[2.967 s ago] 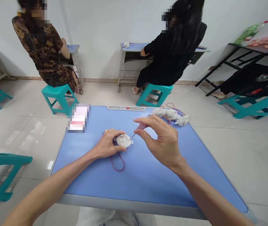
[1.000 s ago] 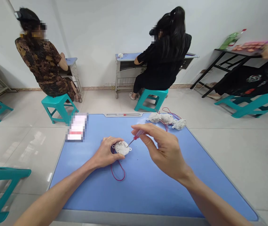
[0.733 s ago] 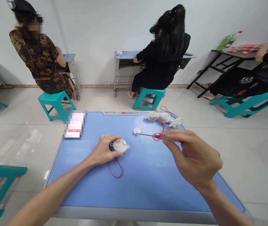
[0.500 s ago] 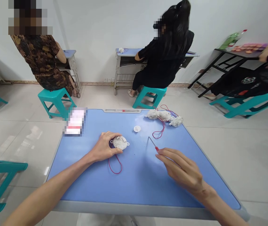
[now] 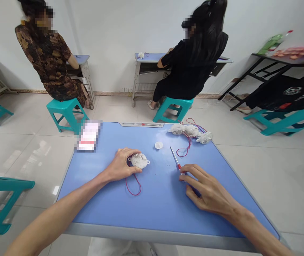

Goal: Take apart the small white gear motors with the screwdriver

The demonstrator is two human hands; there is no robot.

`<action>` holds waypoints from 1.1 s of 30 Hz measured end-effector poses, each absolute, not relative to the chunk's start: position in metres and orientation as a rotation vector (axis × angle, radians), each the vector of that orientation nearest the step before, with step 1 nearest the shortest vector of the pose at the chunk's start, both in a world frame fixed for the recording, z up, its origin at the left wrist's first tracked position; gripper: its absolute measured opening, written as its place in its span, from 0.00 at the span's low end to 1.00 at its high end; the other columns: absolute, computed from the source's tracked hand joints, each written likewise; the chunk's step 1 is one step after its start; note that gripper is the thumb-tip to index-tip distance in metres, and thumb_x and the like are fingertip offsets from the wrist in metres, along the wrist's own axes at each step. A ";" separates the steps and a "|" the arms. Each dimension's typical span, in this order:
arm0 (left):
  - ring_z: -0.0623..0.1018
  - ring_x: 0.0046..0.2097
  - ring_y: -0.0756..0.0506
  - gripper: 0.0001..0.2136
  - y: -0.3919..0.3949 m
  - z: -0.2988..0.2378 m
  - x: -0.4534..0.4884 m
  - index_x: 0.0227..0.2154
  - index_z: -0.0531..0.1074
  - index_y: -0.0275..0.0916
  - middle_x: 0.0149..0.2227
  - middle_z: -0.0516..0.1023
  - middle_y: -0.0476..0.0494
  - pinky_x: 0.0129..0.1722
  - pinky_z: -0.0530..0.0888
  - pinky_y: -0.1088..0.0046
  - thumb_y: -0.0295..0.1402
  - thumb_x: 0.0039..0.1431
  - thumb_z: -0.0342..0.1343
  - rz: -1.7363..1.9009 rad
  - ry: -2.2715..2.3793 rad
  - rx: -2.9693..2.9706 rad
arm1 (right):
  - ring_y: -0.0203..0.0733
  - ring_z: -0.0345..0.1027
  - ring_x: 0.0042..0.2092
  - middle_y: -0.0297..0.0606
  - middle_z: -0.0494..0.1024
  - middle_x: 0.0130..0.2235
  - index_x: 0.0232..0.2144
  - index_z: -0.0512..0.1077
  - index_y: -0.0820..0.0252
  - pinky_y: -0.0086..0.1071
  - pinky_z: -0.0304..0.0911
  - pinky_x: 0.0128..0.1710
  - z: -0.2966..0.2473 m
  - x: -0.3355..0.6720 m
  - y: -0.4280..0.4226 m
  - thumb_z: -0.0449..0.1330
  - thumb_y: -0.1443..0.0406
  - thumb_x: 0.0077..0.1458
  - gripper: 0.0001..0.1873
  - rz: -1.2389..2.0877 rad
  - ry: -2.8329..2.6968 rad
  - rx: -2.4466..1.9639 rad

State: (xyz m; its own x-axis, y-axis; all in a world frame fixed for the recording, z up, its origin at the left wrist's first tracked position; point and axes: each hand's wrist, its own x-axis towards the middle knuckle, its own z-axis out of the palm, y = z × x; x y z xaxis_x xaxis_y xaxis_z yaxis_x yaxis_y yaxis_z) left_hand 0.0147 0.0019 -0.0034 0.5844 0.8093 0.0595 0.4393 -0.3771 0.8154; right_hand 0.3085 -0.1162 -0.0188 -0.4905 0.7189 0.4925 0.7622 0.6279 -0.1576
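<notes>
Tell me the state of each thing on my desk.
White oval shell with two eyelets: gripped by the left hand.
Small round white disc: lying loose.
Red-collared metal screwdriver: at fingertips of the right hand, release unclear.
Three white lumpy corded pieces: bunched together.
Red cord loop: slack.
Red-banded rod: resting in groove.
Pale pixelated rectangle: unreadable.

The blue counter (image 5: 146, 209) has a groove (image 5: 127, 124) along its far edge, where a thin rod (image 5: 143, 124) lies, and a flat pale item (image 5: 89, 136), blurred over, lies at its far left. Nearer the middle are a round white case (image 5: 139, 161) with a red cord loop (image 5: 134, 194), a small white cap (image 5: 158, 145) and a screwdriver (image 5: 178, 166). Three white lumps (image 5: 191, 131) sit at the far right.
</notes>
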 end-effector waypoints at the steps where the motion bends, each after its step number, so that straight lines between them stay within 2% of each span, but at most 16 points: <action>1: 0.75 0.50 0.39 0.27 0.002 -0.003 0.015 0.49 0.75 0.41 0.48 0.79 0.44 0.56 0.64 0.59 0.34 0.43 0.72 0.593 0.990 2.016 | 0.49 0.71 0.45 0.47 0.74 0.43 0.40 0.72 0.59 0.43 0.73 0.38 -0.018 0.308 -0.115 0.54 0.75 0.52 0.15 -0.119 -2.333 -1.158; 6: 0.76 0.49 0.40 0.27 0.002 -0.001 0.015 0.49 0.75 0.41 0.47 0.80 0.44 0.55 0.65 0.59 0.32 0.42 0.72 0.612 0.978 2.022 | 0.46 0.68 0.39 0.43 0.74 0.37 0.39 0.70 0.59 0.42 0.68 0.37 -0.002 0.286 -0.099 0.57 0.72 0.56 0.08 -0.178 -2.224 -1.178; 11: 0.76 0.48 0.40 0.26 0.001 0.000 0.016 0.49 0.75 0.41 0.46 0.80 0.44 0.55 0.65 0.59 0.34 0.43 0.72 0.620 0.978 2.019 | 0.44 0.69 0.37 0.39 0.76 0.34 0.40 0.69 0.57 0.38 0.66 0.36 0.018 0.239 -0.070 0.56 0.66 0.63 0.03 -0.067 -2.120 -1.274; 16: 0.76 0.49 0.40 0.26 0.000 0.000 0.016 0.48 0.75 0.42 0.47 0.80 0.45 0.56 0.65 0.60 0.34 0.43 0.72 0.615 0.986 2.026 | 0.41 0.69 0.33 0.38 0.77 0.32 0.36 0.70 0.57 0.35 0.65 0.32 0.020 0.220 -0.056 0.54 0.65 0.65 0.06 0.044 -2.120 -1.307; 21: 0.76 0.48 0.41 0.26 0.000 -0.003 0.016 0.49 0.75 0.43 0.46 0.80 0.45 0.55 0.65 0.59 0.36 0.44 0.72 0.622 0.975 2.032 | 0.42 0.72 0.34 0.38 0.78 0.33 0.35 0.71 0.57 0.35 0.67 0.33 0.016 0.220 -0.056 0.55 0.64 0.63 0.06 0.155 -2.095 -1.350; 27: 0.76 0.47 0.41 0.28 0.000 -0.005 0.016 0.49 0.75 0.41 0.45 0.80 0.45 0.54 0.65 0.60 0.35 0.42 0.73 0.620 0.978 2.048 | 0.41 0.71 0.33 0.37 0.77 0.32 0.33 0.71 0.57 0.34 0.66 0.31 0.011 0.218 -0.054 0.55 0.65 0.63 0.07 0.150 -2.119 -1.384; 33: 0.75 0.47 0.41 0.27 -0.001 -0.004 0.015 0.50 0.74 0.42 0.44 0.80 0.46 0.54 0.65 0.60 0.37 0.45 0.72 0.602 0.976 2.061 | 0.42 0.71 0.32 0.37 0.77 0.30 0.32 0.71 0.56 0.34 0.65 0.30 0.012 0.216 -0.052 0.55 0.66 0.63 0.07 0.120 -2.150 -1.343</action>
